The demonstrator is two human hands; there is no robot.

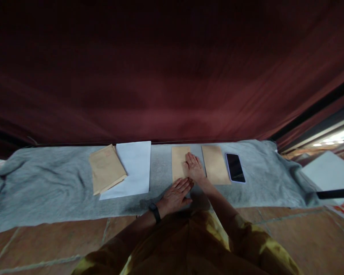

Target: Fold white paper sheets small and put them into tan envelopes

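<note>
A tan paper envelope or folded sheet (179, 162) lies flat on the grey cloth in front of me. My left hand (176, 195) rests across its near edge, fingers stretched out; a dark watch is on that wrist. Farther up, on the right part of the same tan paper, my right hand (195, 169) lies flat with its fingers extended. The hands are close together near the paper's lower right corner, which they cover. Just right of my right hand is a second tan paper piece (217, 166), lying flat.
A phone (235, 168) lies right of the second tan piece. To the left, several tan papers (106, 168) overlap a white sheet (137, 164). The grey cloth (57, 191) borders a dark red fabric wall (160, 95). A white panel (331, 172) stands at far right.
</note>
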